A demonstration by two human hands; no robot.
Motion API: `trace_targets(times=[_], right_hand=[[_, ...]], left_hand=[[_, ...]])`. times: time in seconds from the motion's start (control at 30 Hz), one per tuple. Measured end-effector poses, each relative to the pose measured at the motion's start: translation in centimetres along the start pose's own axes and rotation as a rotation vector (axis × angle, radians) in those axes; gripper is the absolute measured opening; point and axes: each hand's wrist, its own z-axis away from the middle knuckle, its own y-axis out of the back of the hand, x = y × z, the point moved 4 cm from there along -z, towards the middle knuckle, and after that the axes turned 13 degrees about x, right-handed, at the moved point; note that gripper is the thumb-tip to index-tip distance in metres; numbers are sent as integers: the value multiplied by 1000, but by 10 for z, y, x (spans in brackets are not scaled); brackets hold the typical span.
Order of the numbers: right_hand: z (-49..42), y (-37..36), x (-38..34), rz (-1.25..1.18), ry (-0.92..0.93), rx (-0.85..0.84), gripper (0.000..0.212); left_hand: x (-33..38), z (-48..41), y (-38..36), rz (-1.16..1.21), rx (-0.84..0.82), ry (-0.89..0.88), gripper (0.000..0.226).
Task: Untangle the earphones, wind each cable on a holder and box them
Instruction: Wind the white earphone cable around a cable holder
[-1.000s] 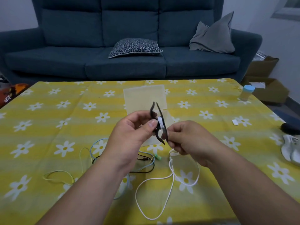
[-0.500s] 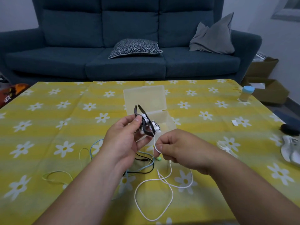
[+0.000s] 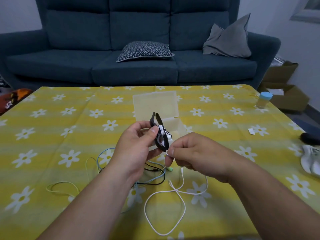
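My left hand (image 3: 136, 149) grips a black cable holder (image 3: 158, 130) upright above the table, with turns of white cable wound round its middle. My right hand (image 3: 195, 153) pinches the white earphone cable (image 3: 174, 193) just below the holder; the rest of that cable lies in loose loops on the cloth. A tangle of blue, black and pale green earphone cables (image 3: 155, 172) lies under my left hand, partly hidden by it. A translucent box (image 3: 155, 103) stands open behind the holder, lid up.
The table wears a yellow cloth with white daisies (image 3: 69, 118). A small jar with a blue lid (image 3: 264, 100) stands at the far right edge. A white object (image 3: 310, 158) and a dark one lie at the right edge. A blue sofa stands behind.
The holder first dropped left, then rose and stood upright again in my left hand. My right hand swung under it, drawing white cable; the loose loops on the cloth shifted.
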Motion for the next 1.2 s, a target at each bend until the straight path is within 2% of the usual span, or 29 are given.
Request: trace_targets(times=[0.13,0.37,0.5,0.67,0.83,1.0,1.1,1.2], right_hand=[[-1,6,-2,1,7,82,26],[-2,26,-2,-231,-58,170,29],[1,20,-8,-244,13,139,24],[-3,34,-8,-376,25,324,27],[-6,46,3,-242,43,511,29],[-9,51,9,-95,77,606,28],[-12,46,14,-74,18,570,25],[-15,37,24,-82,-100,471,26]], left_hand=[[3,3,-3,-65,-59,-81,8],[3,3,-2,73,-117,68,12],[-1,5,-5,-115,-117,-73,10],[-9,11,-8,-242,-191,-47,17],[-11,18,-13,-238,-302,32,13],[-11,22,-17,-236,-368,71,11],[-10,25,-18,-183,-397,97,13],[-6,22,-16,-77,-336,72,17]])
